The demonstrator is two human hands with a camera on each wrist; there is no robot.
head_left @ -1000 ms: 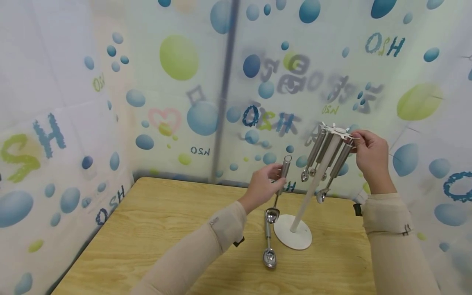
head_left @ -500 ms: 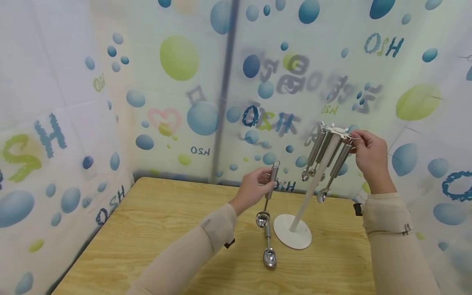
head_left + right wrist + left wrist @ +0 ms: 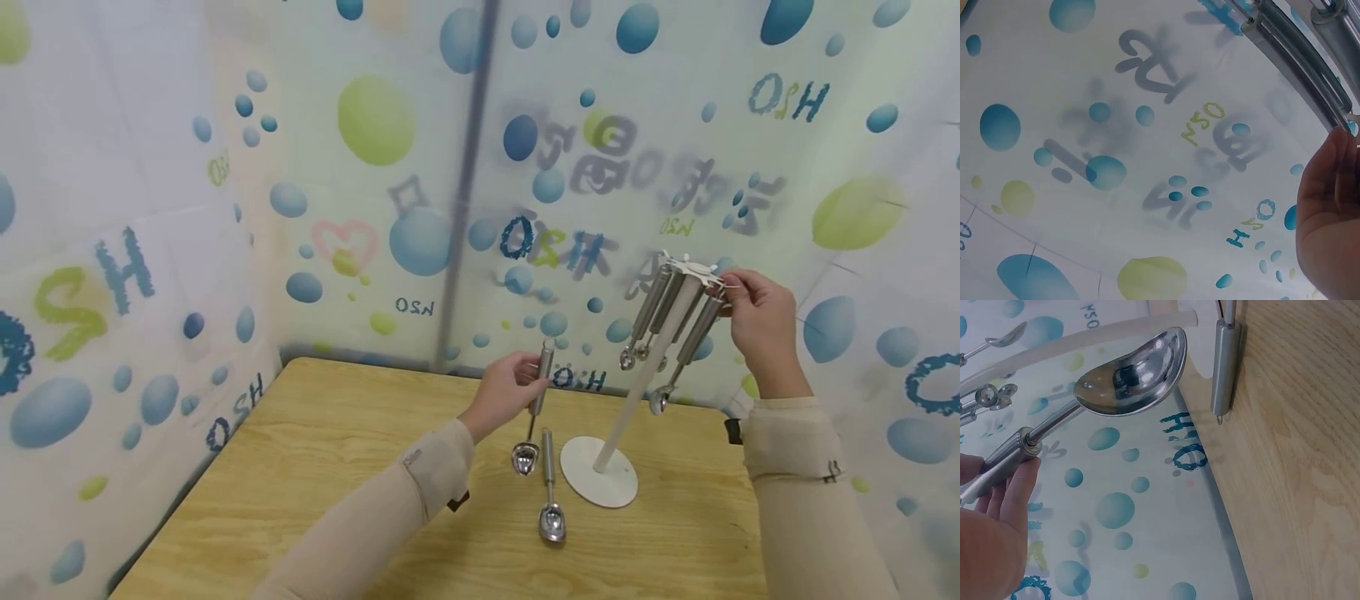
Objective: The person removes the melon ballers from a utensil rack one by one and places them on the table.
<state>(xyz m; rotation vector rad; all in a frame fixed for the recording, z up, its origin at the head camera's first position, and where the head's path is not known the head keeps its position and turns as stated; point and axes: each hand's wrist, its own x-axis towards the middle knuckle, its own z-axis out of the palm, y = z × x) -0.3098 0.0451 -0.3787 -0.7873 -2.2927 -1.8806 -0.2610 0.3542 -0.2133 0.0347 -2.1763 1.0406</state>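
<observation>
Stand [image 3: 600, 479] of white colour serves as a holder: it has a round base, a thin pole and a flat top with small hooks. From this top hang several metal utensils [image 3: 654, 304] by their handle ends, with their working heads downward around the pole. The right hand [image 3: 763, 329] is at the edge of the top, and its thumb and fingers pinch there; I cannot tell whether they hold also the end of the nearest handle.

The left hand [image 3: 504, 390] grasps one metal scoop [image 3: 537, 404] by its thick handle, between thumb and fingers. This scoop is in the air above the table, with ring end up and bowl down. In the left wrist view its bowl is a deep, shiny oval with reflections inside.

A second scoop [image 3: 550, 487] lies on the table, just beside the base of the stand, with its bowl toward the person. The two scoops are near each other.

The table [image 3: 337, 475] is of light wood with visible grain. Behind it and at the sides hangs a pale curtain [image 3: 360, 275], printed with blue and green drops and with "H2O" letters, which appear reversed
</observation>
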